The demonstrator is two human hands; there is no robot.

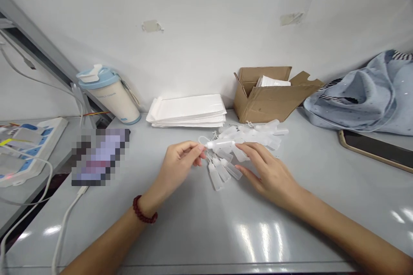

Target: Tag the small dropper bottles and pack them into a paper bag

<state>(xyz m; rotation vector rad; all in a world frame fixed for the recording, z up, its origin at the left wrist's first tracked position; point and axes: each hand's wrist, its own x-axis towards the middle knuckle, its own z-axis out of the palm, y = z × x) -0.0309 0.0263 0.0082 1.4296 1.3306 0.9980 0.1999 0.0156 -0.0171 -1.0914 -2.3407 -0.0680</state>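
Now, past the middle of the bench (187, 232) toward its back edge, a small translucent bottle (222, 143) is being held almost level. Its narrow end is being pinched between thumb and forefinger of the left hand (183, 159), and its broad end is being met by a fingertip of the right hand (264, 167), whose thumb and fingers are being held spread apart. Whether any weight is being borne by the heap of similar bottles (274, 141) just behind cannot be told. On the near side, loose bottles (215, 176) are being fanned toward the front edge, one almost being reached by the right thumb.

Along the back edge, a stack of white packets (189, 109) is being neighboured by an open cardboard box (267, 105). The back-left corner is being taken up by a lidded cup (112, 99), the left edge by a blurred-out device (100, 154); toward the right edge, blue cloth (361, 94) is being fronted by a dark phone (380, 150).
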